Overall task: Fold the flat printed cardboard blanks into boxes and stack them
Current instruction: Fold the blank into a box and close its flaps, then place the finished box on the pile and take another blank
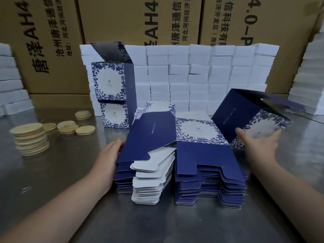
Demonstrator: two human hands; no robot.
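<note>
- Left hand (pixel 107 155), fingers straight, presses the side of a stack of flat navy printed cardboard blanks (pixel 149 137).
- Right hand (pixel 259 142), fingers curled, grips a tilted half-opened navy floral cardboard box (pixel 236 111).

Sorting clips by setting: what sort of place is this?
Likely a packaging workshop or warehouse: big printed shipping cartons stand behind a steel table, with a wall of white boxes, piles of flat blue blanks, and an opened box in the right hand.
</note>
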